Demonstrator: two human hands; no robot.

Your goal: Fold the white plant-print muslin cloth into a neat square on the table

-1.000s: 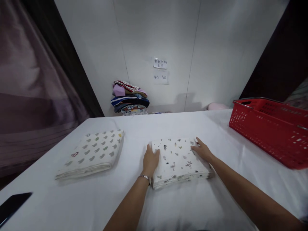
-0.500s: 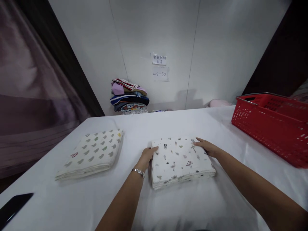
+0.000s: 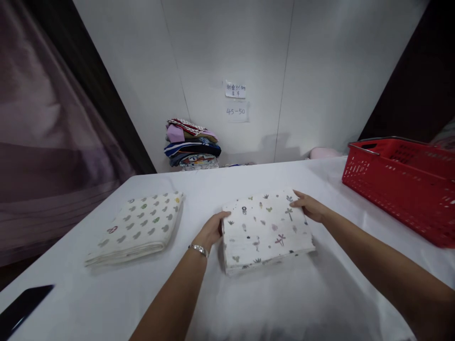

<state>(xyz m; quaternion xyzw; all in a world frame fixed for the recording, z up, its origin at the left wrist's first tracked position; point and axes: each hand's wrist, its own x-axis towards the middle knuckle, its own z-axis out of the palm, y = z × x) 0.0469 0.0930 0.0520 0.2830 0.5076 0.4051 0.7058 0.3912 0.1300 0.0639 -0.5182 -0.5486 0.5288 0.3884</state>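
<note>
A folded white cloth (image 3: 265,232) printed with palm trees, a flamingo and small plants is held between my two hands. My left hand (image 3: 213,226) grips its left edge, thumb on top and the other fingers partly hidden behind the edge. At the upper right corner, my right hand (image 3: 308,206) pinches the cloth, its fingertips on both sides of the layers. The far edge is raised and the cloth tilts toward me. To the left lies another folded white cloth (image 3: 142,225) with grey mushroom-like shapes, flat and apart from my hands.
The white-covered table (image 3: 199,303) runs back to a pale wall. A red plastic basket (image 3: 398,184) stands at the right. Piled fabrics (image 3: 192,147) rest at the wall, below paper labels (image 3: 235,99). A dark flat object (image 3: 24,308) lies at the near left.
The far edge of the palm-tree cloth has risen, lifted by both hands, with my right hand slightly higher. The mushroom-print cloth lies as before.
</note>
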